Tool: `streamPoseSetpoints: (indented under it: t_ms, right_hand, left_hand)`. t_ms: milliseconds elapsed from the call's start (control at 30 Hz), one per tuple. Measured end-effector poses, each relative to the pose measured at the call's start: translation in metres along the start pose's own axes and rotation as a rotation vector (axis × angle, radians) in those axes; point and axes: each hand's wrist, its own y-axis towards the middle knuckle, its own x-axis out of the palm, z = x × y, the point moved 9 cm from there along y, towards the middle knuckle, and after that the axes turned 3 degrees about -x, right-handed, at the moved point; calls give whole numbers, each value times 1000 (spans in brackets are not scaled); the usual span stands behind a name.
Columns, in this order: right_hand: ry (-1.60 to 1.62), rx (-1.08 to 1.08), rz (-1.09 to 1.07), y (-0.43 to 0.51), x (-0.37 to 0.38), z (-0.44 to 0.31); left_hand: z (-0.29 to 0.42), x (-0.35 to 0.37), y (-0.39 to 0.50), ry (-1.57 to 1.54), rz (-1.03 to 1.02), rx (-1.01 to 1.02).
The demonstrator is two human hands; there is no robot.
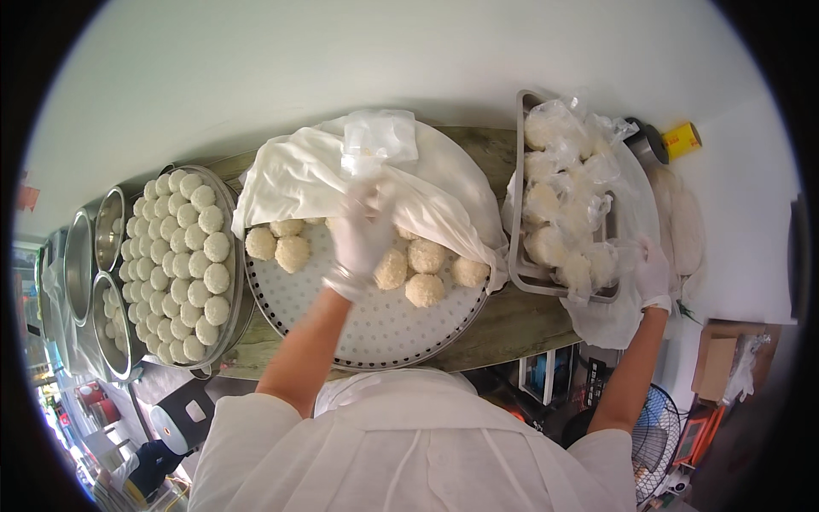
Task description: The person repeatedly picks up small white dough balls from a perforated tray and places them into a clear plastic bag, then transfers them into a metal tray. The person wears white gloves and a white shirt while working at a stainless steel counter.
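Note:
My left hand, gloved and blurred, is over the round perforated tray, near the white cloth and a stack of clear plastic bags lying on it. Whether it grips anything is not clear. Coated balls lie on the tray, some partly under the cloth. At the right, my right hand, also gloved, has its fingers at the plastic of a bagged ball by the rim of a rectangular metal pan. Several bagged balls fill much of that pan.
To the left stands a round tray of many pale balls, beside metal bowls. A yellow can is at the back right. Below the wooden table on the right are a fan and an open cardboard box.

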Motion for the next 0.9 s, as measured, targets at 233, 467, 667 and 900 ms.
streamPoseSetpoints:
  t_ms: [233, 467, 667, 900]
  right_hand:
    - [540, -514, 10, -15, -6, -254]
    - [867, -645, -610, -3, 158, -461]
    - [662, -556, -697, 11, 212, -464]
    - [1074, -516, -690, -48, 131, -446]
  left_hand:
    - [-42, -25, 67, 543, -25, -43]
    - [-70, -45, 36, -179, -36, -214]
    - [-68, -79, -30, -767, -149, -468]
    - [-54, -105, -84, -992, -220, -542]
